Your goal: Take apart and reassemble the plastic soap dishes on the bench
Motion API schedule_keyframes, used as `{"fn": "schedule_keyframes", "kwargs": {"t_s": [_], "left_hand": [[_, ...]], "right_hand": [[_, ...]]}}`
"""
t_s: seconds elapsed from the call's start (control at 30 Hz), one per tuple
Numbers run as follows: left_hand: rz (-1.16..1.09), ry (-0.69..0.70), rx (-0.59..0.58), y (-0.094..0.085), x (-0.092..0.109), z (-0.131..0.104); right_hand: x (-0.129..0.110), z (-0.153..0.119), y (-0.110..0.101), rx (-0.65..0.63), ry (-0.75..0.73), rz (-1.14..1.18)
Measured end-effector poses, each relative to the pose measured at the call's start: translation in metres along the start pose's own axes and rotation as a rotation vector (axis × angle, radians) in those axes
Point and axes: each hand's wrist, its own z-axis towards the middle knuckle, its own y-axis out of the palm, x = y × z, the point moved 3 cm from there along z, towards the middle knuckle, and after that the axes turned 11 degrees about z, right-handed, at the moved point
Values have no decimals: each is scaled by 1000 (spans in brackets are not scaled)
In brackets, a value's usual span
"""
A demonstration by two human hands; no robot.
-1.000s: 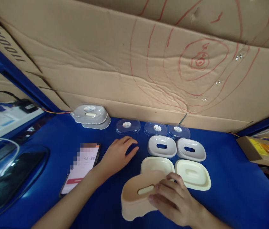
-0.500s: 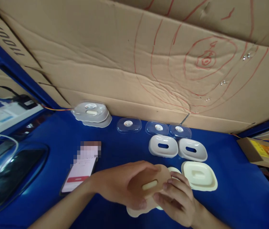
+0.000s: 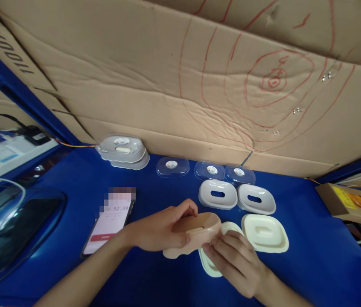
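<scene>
My left hand (image 3: 164,228) grips a peach soap dish (image 3: 204,232) from its left side, thumb in front and fingers over the top. The dish has a wavy lower rim and a slot in its top, and is tilted above the table. At its right end, the bent fingers of my right hand (image 3: 240,260) close on the edge. Partly hidden behind that hand is a cream tray (image 3: 211,264) on the table. To the right lies another cream tray (image 3: 265,233) with a raised middle.
Behind stand two white slotted dishes (image 3: 218,194) and several clear lids (image 3: 172,167) with round stickers. A stack of covered grey dishes (image 3: 123,151) is at the back left. A phone (image 3: 110,224) lies left, near cables. Cardboard (image 3: 135,85) walls the back; a box (image 3: 350,198) sits right.
The peach dish has tipped so its side wall faces me more, and both hands have shifted slightly. More of the cream tray beneath now shows.
</scene>
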Motion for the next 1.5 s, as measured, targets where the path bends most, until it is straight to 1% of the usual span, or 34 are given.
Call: {"fn": "schedule_keyframes", "kwargs": {"t_s": [0.1, 0.2, 0.27, 0.33, 0.4, 0.43, 0.53, 0.63, 0.8, 1.0, 1.07, 1.13, 1.2, 1.23, 1.3, 1.37, 1.4, 1.43, 1.5], "left_hand": [[-25, 48, 36, -11, -6, -4], [-105, 64, 4, -23, -12, -9], [-155, 27, -27, -28, -14, -12], [-200, -15, -27, -31, -13, -13], [-249, -30, 5, -31, -10, -13], [-272, -26, 22, -31, -7, -13], [-301, -19, 59, -27, 1, -10], [-310, -72, 77, -22, 4, -7], [-399, -121, 95, -18, -5, -4], [-386, -182, 122, -15, -16, 0], [-343, -208, 183, -17, -19, 3], [-279, -235, 289, -22, -22, 4], [-211, -245, 398, -30, -25, 2], [-120, -237, 451, -35, -27, 1], [215, -218, 523, -43, -29, -4], [562, -206, 525, -46, -32, -7], [667, -205, 499, -45, -35, -7], [704, -208, 466, -44, -38, -8], [704, -208, 409, -41, -42, -7]], "right_hand": [[6, 14, 6, 18, -76, -73], [13, 28, 17, -6, -142, -103], [20, 36, 24, -17, -130, -118], [29, 41, 28, -44, -55, -123], [36, 43, 30, -80, 14, -104], [38, 43, 30, -90, 23, -90], [40, 41, 27, -65, -30, -96], [41, 40, 22, 2, -82, -127], [42, 40, 23, 69, -88, -121], [40, 34, 28, 82, -91, -246], [42, 32, 28, 90, -94, -239], [44, 32, 28, 94, -90, -214], [44, 31, 32, 64, -96, -167], [43, 31, 35, 34, -106, -140], [38, 31, 42, -34, -138, -95], [30, 31, 48, -111, -181, -80], [24, 31, 50, -152, -202, -78], [19, 32, 52, -197, -218, -75], [7, 34, 55, -278, -228, -56]]}}
